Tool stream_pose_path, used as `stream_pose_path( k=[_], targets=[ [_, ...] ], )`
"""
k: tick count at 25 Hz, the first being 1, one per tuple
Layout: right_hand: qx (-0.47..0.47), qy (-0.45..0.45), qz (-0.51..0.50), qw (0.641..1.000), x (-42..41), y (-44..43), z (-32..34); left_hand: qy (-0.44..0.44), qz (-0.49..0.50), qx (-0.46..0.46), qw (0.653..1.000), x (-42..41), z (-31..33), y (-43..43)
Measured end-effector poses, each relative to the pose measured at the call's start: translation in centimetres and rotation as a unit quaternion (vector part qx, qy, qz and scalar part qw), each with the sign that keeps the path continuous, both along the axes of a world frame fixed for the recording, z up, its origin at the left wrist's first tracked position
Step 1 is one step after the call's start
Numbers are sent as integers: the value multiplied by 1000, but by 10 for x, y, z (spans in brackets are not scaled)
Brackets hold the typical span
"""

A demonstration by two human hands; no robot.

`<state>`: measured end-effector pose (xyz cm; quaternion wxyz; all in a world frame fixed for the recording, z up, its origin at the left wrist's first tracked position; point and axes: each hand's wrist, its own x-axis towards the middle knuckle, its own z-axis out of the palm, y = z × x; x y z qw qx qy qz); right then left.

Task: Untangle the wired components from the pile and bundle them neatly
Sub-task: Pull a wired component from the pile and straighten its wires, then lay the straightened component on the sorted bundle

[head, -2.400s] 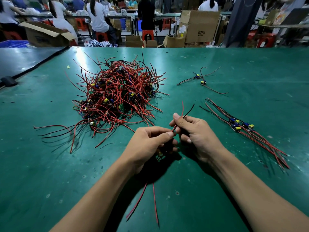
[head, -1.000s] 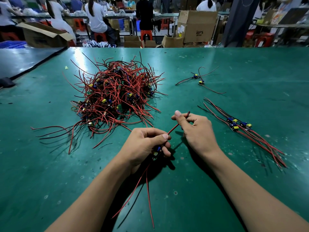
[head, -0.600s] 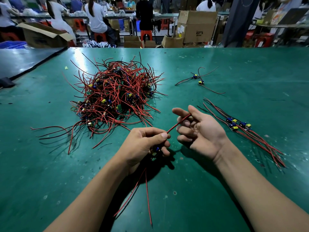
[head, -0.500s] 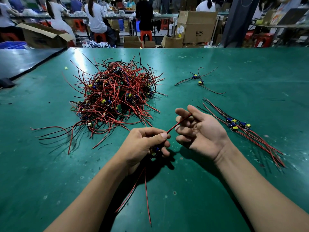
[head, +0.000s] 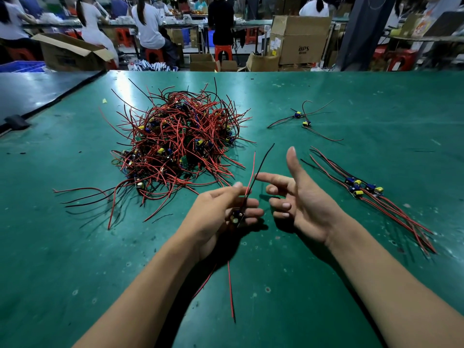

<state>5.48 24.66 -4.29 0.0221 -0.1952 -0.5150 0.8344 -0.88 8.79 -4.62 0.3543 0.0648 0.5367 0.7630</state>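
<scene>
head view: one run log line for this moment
left hand: grips wired component | right hand: open, empty | pile: tangled, far left | bundle: laid right

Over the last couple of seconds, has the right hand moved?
Yes. The right hand has turned palm-up and opened, releasing the wires the left hand holds, yet stays about as far from the sorted bundle as before.

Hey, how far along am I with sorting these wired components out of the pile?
Early on. Done: a few components lie lined up as a bundle at the right. In hand: the left hand grips one wired component, its leads sticking up; the right hand is open and empty. Left: two loose pieces beyond the bundle, and the tangled pile, which holds most of the wires.
</scene>
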Motion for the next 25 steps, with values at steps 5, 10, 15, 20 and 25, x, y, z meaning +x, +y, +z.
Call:
stream_pose_path(
  k=[5, 10, 15, 20, 25],
  targets=[
    [156, 19, -61, 986, 3, -29, -4, -55, -3, 17, 998, -13, -1, 0],
    [503, 29, -86, 860, 3, -53, -14, -74, -23, 56, 995, -9, -1, -2],
    [579, 39, -119, 806, 4, -36, -14, -45, -15, 36, 998, -6, -3, 1],
    [631, -58, -169, 755, 9, 17, -7, -24, -13, 18, 999, -8, -6, 1],
    [712, -217, -189, 640, 18, 50, -20, -12, -27, 14, 999, -9, -8, -1]
  ],
)
